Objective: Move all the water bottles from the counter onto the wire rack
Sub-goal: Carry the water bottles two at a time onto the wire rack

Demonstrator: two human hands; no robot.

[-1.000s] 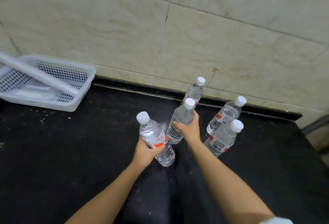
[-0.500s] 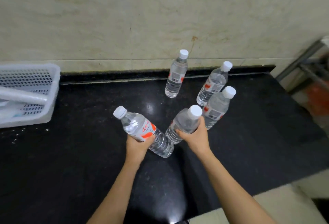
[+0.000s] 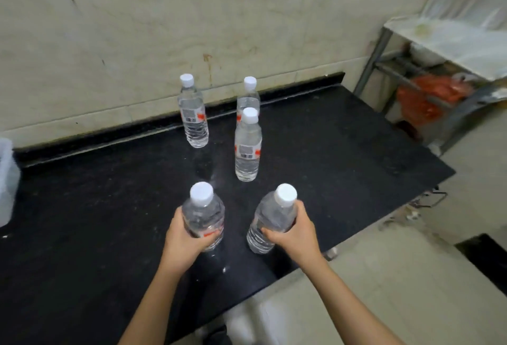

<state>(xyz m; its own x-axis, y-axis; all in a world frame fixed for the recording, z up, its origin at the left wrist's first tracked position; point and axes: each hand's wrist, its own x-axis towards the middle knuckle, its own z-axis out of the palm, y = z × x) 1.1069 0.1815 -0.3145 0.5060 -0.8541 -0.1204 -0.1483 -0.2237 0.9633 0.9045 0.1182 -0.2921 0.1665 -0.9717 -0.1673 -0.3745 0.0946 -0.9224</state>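
Plastic in both hands, is it?

Yes. The left hand (image 3: 183,237) has its fingers curled round a clear plastic water bottle with a white cap and a red-marked label (image 3: 203,215), gripping it low on the body, cap upward.

And the right hand (image 3: 295,235)?

It wraps around a second clear white-capped bottle (image 3: 271,218), with one digit lying up along the shoulder. That bottle leans, its cap tipped to the right.

Are they off the table?

Both are over the near part of the black speckled stone table (image 3: 82,221), side by side and apart. Whether their bases touch it I cannot tell.

Where are the others?

Three more clear bottles with white caps stand upright farther back on the table. The nearest standing bottle (image 3: 247,147) is just beyond the hands. The rear right bottle (image 3: 248,99) stands right behind it, partly hidden. The rear left bottle (image 3: 193,117) stands apart to the left, near the table's raised back edge.

And the rack?

The grey metal rack (image 3: 370,62) stands on the floor (image 3: 384,276) past the right end of the table, blurred. An orange bag (image 3: 422,97) sits low in it.

Anything else?

A white plastic basket (image 3: 6,180) shows at the left edge of the table, and a beige tiled wall (image 3: 137,29) rises behind.
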